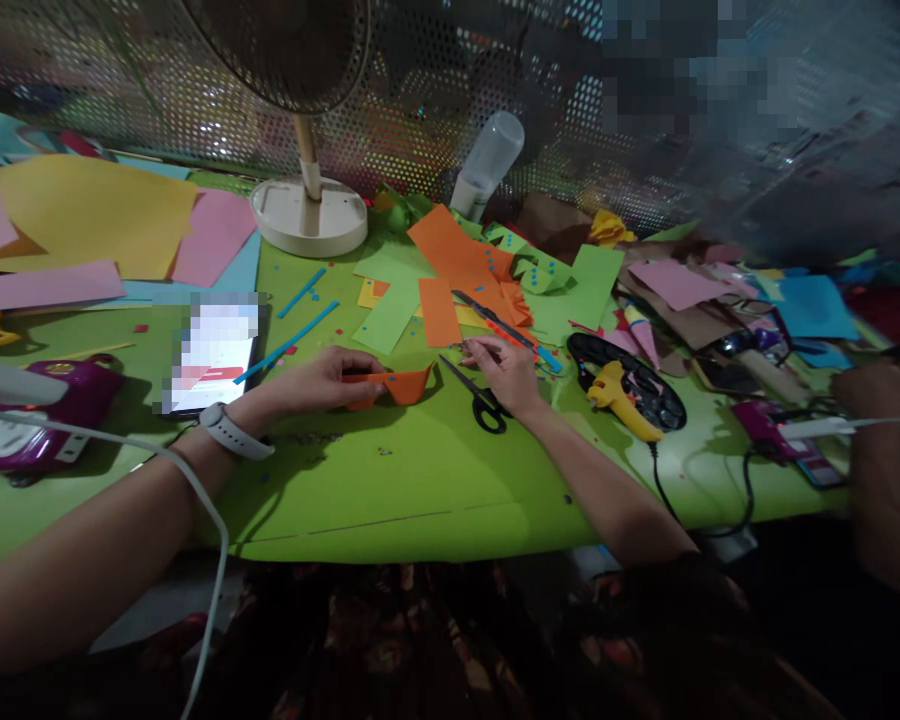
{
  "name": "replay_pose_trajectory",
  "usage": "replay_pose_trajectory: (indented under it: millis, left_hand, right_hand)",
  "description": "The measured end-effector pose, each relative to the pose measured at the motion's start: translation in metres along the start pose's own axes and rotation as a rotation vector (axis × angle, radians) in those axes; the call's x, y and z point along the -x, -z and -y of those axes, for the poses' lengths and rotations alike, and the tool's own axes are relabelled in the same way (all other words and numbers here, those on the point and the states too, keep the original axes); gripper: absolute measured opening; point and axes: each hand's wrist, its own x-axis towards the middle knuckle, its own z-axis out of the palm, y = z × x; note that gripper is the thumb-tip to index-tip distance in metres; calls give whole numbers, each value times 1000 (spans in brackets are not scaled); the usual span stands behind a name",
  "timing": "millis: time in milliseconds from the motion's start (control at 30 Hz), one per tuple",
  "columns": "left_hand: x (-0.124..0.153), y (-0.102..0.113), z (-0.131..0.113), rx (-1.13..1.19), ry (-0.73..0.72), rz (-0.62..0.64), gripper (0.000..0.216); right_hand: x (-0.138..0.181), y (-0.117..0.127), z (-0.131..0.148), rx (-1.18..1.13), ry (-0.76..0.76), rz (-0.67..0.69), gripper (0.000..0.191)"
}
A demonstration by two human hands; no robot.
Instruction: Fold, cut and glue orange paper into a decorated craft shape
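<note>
My left hand [322, 382] pinches a folded orange paper piece [399, 385] that rests on the green table [390, 490]. A white watch sits on that wrist. My right hand [504, 372] lies just right of the paper, fingers curled, fingertips touching a thin orange strip [511, 335] near a dark tool with a blue tip [506, 328]. Black scissors [480, 402] lie between the two hands, partly under the right hand.
A phone [214, 355] lies left of my left hand. A yellow glue gun [621, 398] sits on a black tray [664, 400] to the right. Orange, green, pink and yellow paper sheets cover the back, by a fan base [309, 215] and a bottle [487, 162]. Another person's arm [889, 470] is at far right.
</note>
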Motion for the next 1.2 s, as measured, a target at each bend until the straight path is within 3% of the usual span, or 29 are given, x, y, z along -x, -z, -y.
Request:
replay_pose_trajectory:
  millis: [1067, 1200]
  left_hand:
    - [0, 2, 0, -67, -16, -22, 29]
    - [0, 2, -1, -16, 17, -58, 33]
  right_hand:
    - [-2, 2, 3, -17, -20, -11, 37]
    - [-1, 9, 15, -99, -18, -63, 33]
